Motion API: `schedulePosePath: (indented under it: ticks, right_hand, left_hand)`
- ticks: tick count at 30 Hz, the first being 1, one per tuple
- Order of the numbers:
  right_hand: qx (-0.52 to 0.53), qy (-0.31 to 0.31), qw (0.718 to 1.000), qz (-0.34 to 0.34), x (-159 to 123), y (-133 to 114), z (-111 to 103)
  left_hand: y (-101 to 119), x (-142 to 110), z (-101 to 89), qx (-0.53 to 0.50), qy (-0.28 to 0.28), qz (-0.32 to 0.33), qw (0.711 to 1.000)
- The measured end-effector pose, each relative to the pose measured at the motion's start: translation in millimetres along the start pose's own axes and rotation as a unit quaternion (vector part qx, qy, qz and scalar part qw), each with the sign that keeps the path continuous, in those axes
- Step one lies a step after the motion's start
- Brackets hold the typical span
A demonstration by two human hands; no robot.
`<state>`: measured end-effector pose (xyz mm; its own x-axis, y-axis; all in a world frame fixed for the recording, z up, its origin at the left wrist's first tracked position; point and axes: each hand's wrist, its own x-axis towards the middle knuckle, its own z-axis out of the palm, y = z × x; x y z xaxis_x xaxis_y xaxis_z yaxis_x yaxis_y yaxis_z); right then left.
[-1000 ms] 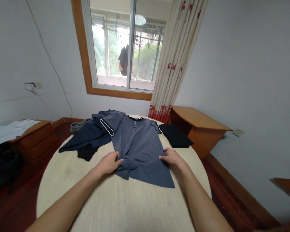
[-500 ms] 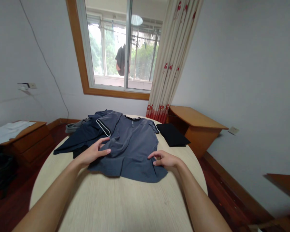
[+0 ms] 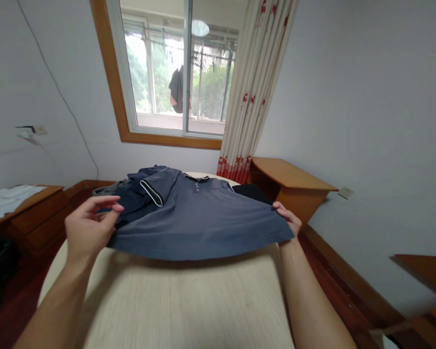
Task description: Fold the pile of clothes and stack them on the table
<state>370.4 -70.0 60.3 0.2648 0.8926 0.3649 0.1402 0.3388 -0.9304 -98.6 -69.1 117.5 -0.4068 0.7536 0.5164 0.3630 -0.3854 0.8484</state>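
A dark grey-blue short-sleeved polo shirt (image 3: 199,218) lies spread on the round pale table (image 3: 189,300). Its buttoned collar points to the far side, and white lines trim the dark sleeve cuff. The near hem is drawn wide and lifted off the tabletop. At the left end of the hem, my left hand (image 3: 92,223) is closed with bent fingers; cloth meets it by the palm, the exact grip partly hidden. My right hand (image 3: 288,220) grips the shirt's right side near the hem corner, fingers wrapped over the edge.
Dark navy clothes (image 3: 132,196) lie at the table's left, partly under the shirt. Folded black cloth (image 3: 254,192) shows behind the shirt's right side. A wooden desk (image 3: 294,174) stands beyond the table, and a drawer cabinet (image 3: 39,208) stands left.
Both hands have moved apart, the left leftward and up, the right rightward and up. The shirt's lower part is now stretched wide and raised, covering part of the black cloth.
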Motion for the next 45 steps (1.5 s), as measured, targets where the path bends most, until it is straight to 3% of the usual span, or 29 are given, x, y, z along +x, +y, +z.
schedulePosePath:
  ticks: [3,5,6,8,11,14,17,19,22,29,31,33,36,37,38,39,40,41,43,44,45]
  right_hand:
    - [0.167,0.054,0.983,-0.056,-1.0,-4.4,-5.4]
    - [0.211,0.06,0.973,-0.065,1.0,-5.7,-2.3]
    - [0.214,0.067,0.972,-0.062,2.7,-4.9,1.6]
    - [0.179,0.094,0.978,-0.044,6.5,0.3,12.7]
    - [0.004,0.087,0.996,0.009,10.7,15.3,30.1]
    - [-0.196,-0.006,0.98,0.032,12.5,32.5,39.8]
    - [-0.31,-0.077,0.947,0.029,13.8,46.3,41.9]
    - [-0.359,-0.095,0.927,0.045,14.1,52.9,41.9]
    - [-0.414,-0.109,0.901,0.063,13.3,58.9,43.0]
    - [-0.451,-0.152,0.877,0.063,8.5,46.0,52.4]
    - [-0.436,-0.189,0.876,0.085,3.3,35.1,55.3]
    - [-0.407,-0.249,0.869,0.133,-5.2,23.7,57.2]
    - [-0.346,-0.355,0.836,0.237,-19.3,11.5,58.6]
    - [-0.328,-0.38,0.823,0.267,-22.1,9.8,58.8]
    - [-0.315,-0.393,0.816,0.282,-23.1,9.6,58.9]
    - [-0.312,-0.389,0.821,0.28,-22.0,10.7,58.8]
    - [-0.321,-0.363,0.836,0.258,-19.0,13.0,58.4]
    - [-0.342,-0.318,0.857,0.218,-14.3,16.6,57.8]
    - [-0.408,-0.189,0.885,0.118,-2.2,26.2,55.3]
    - [-0.446,-0.125,0.883,0.077,3.8,31.9,53.5]
    - [-0.478,-0.076,0.873,0.051,9.0,37.8,51.5]
  left_hand:
    - [1.0,-2.7,-0.6,-0.02,0.057,0.009,0.998]
    - [-5.5,-2.1,4.5,-0.02,0.028,0.035,0.999]
    - [-9.8,-2.0,8.8,-0.008,-0.024,0.048,0.999]
    - [-18.6,-4.1,20.2,0.037,-0.188,0.073,0.979]
    - [-28.6,-14.5,39.3,0.111,-0.399,0.102,0.904]
    - [-34.9,-28.5,52.1,0.144,-0.532,0.091,0.83]
    - [-38.7,-39.3,55.8,0.166,-0.64,0.079,0.746]
    - [-38.8,-44.4,56.3,0.19,-0.663,0.101,0.717]
    - [-34.4,-51.6,58.2,0.242,-0.652,0.125,0.707]
    - [-20.7,-59.0,53.6,0.306,-0.654,0.078,0.688]
    - [-20.0,-58.7,47.9,0.319,-0.692,0.065,0.644]
    - [-19.8,-59.2,42.7,0.292,-0.762,0.022,0.577]
    - [-18.1,-59.8,39.5,0.14,-0.874,-0.072,0.459]
    - [-17.4,-59.2,40.2,0.079,-0.89,-0.092,0.439]
    - [-17.0,-57.8,41.9,0.028,-0.891,-0.102,0.442]
    - [-17.6,-55.7,44.4,-0.007,-0.875,-0.101,0.473]
    - [-19.5,-52.9,47.7,-0.022,-0.841,-0.088,0.534]
    - [-23.3,-49.5,51.5,-0.016,-0.789,-0.059,0.612]
    - [-37.2,-42.0,59.9,0.028,-0.656,0.024,0.754]
    - [-47.2,-38.3,63.9,0.055,-0.593,0.068,0.801]
    - [-58.5,-35.0,67.6,0.076,-0.545,0.106,0.828]
